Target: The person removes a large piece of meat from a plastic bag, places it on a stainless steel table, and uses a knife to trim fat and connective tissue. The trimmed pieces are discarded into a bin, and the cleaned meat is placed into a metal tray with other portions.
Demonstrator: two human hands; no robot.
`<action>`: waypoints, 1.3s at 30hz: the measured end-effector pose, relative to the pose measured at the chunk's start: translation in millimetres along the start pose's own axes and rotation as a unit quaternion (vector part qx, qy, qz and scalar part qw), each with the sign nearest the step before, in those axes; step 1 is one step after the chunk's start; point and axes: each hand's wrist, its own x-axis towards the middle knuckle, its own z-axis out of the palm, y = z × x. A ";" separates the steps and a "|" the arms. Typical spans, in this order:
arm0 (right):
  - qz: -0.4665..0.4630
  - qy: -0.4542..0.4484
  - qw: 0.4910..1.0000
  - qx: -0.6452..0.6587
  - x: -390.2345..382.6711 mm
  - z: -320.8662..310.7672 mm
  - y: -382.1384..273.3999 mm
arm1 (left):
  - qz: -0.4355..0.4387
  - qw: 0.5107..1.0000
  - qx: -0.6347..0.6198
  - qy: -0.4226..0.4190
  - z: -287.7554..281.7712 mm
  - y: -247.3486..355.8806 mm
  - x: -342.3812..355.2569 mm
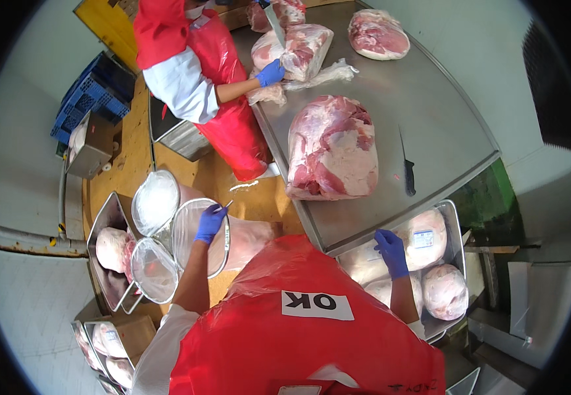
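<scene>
My left hand (pixel 210 224), in a blue glove, closes on the rim of a metal hoop (pixel 227 247) with clear film or netting stretched from it. Two similar film-covered hoops, one round and pale (pixel 156 201) and a lower one (pixel 154 268), stand beside it. Over by the table's near corner, my right hand (pixel 391 253) hangs with its fingers loosely bent and apart. Under and around it is a metal tub (pixel 458 263) of wrapped meat pieces (pixel 446 291). A large raw meat block (pixel 333 148) rests on the steel table (pixel 400 99) ahead.
A knife (pixel 409 176) with a black handle lies on the table, blade pointing away. At far left of the table a co-worker in a red apron (pixel 233 125) holds a knife at another meat piece (pixel 308 52). A meat-filled tub (pixel 111 289) and blue crates (pixel 91 99) stand left.
</scene>
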 end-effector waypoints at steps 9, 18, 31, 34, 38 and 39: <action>-0.090 0.150 0.983 0.049 56.5 82.7 -78.2 | 0.137 0.965 -0.164 -0.152 134.0 195.8 147.6; -0.042 0.282 0.938 0.196 73.9 112.0 -108.5 | -0.085 0.735 -0.359 -0.569 227.2 309.0 268.2; -0.032 0.375 0.840 0.392 87.5 131.3 -142.8 | -0.105 0.748 -0.251 -0.606 198.9 226.5 356.2; -0.055 0.260 0.735 0.624 80.3 120.5 -153.4 | -0.300 0.739 -0.274 -0.537 178.6 302.6 289.4; -0.087 0.241 0.732 0.631 86.8 102.8 -147.1 | -0.180 0.712 -0.294 -0.612 170.8 304.4 255.0; -0.088 0.251 0.732 0.627 81.0 99.8 -146.1 | -0.190 0.717 -0.295 -0.602 165.2 321.5 226.5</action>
